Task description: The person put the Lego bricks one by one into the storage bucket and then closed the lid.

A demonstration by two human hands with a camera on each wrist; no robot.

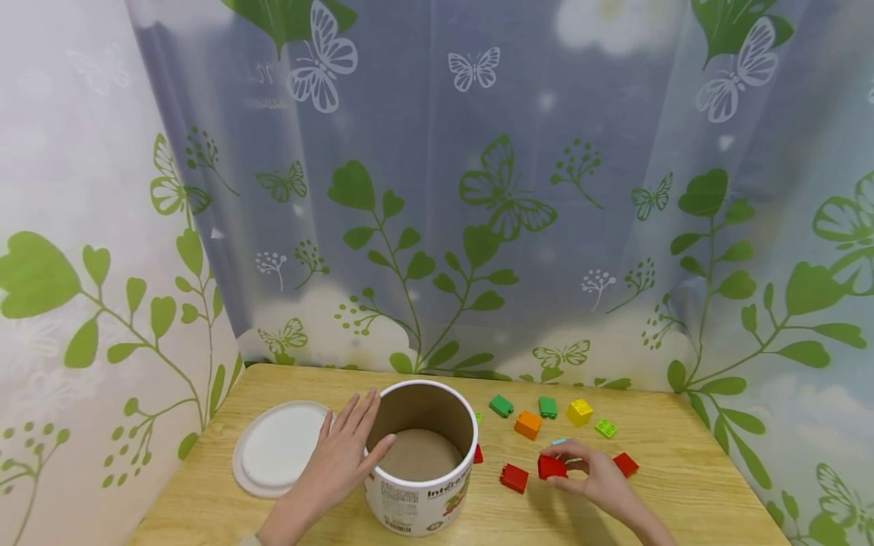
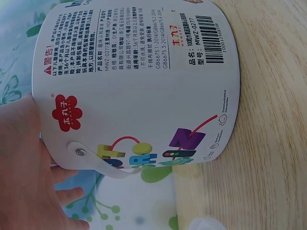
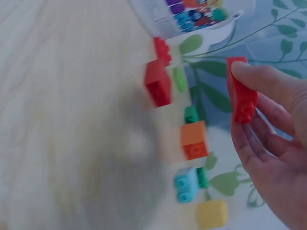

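My left hand point(image 1: 341, 456) rests against the left rim of a white bucket point(image 1: 416, 497), its fingers straight and its thumb over the rim. In the left wrist view, printed text, a barcode and a white strap handle point(image 2: 103, 163) show on the bucket's side. Its inside shows a bare brown bottom. My right hand point(image 1: 595, 479) pinches a red building block point(image 1: 551, 467) between thumb and fingers, above the table to the right of the bucket. Another red block point(image 1: 514, 478) lies just left of it, and a light blue block point(image 3: 186, 184) lies behind the hand.
A round white lid point(image 1: 283, 447) lies left of the bucket on the wooden table point(image 1: 198, 497). Toward the back right are an orange block point(image 1: 528, 425), a yellow block point(image 1: 580, 412) and several green ones. A red block point(image 1: 625, 464) sits beyond the right hand. Patterned curtains surround the table.
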